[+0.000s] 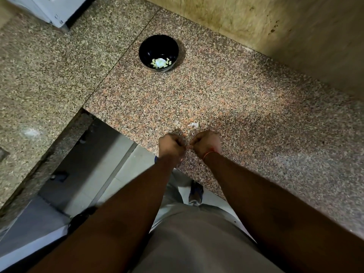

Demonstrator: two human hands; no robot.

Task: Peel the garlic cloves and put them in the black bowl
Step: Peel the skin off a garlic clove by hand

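Peeking between both hands' fingers [182, 143]: clove [188, 147]

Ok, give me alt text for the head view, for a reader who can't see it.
Both hands, left hand and right hand, curl together over a speckled granite counter. Beyond them lie a scrap of garlic skin and a black bowl holding peeled cloves.

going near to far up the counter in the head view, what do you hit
the two hands, left hand and right hand side by side → white garlic peel scrap → black bowl holding peeled garlic cloves
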